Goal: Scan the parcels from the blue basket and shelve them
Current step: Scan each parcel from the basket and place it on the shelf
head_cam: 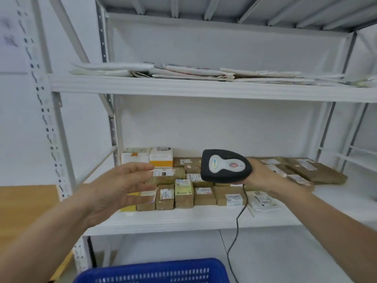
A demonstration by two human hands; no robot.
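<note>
Two hands [120, 188] [259, 172]; one scanner [225, 166]; one blue basket [155, 267]

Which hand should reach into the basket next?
Left. The left hand is open and holds nothing, and the basket sits low, nearer its side. The right hand grips the scanner, so it is probably best kept for scanning.

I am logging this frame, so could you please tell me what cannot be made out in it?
Head view only.
1. Blue basket: cut by the bottom edge; contents unseen.
2. Labels on the shelved parcels: too small and blurred to read.
3. Grip of the right hand: fingers hidden behind the barcode scanner.
4. Left hand: fingertips blurred.
</note>
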